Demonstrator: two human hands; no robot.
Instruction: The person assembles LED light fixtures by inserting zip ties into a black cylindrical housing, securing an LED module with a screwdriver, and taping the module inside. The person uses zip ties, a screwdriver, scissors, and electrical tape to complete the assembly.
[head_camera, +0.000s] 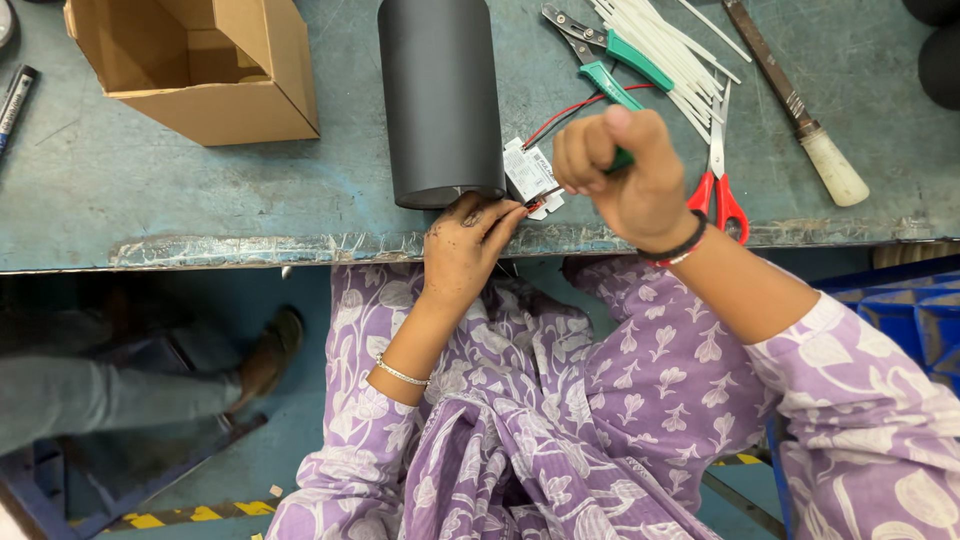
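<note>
The right hand (630, 175) is shut in a tight fist around the green handle of a small tool (622, 158). Most of the tool is hidden inside the fist, so I cannot tell what kind it is. The left hand (468, 240) is at the near edge of the table (200, 190). Its fingertips pinch the thin red and black wires (560, 112) close to their ends.

The wires run to a little white box (530, 172) that lies flat on the table, just beside the black tube (440, 95) and between the two hands. The tool's tip points down at the spot where the left fingers hold the wires.

The wires look soft, bendy and very light, and a hard pull could snap them, so a pinch near the ends seems best. The white box looks small, light and stiff. The tube looks smooth and may roll
</note>
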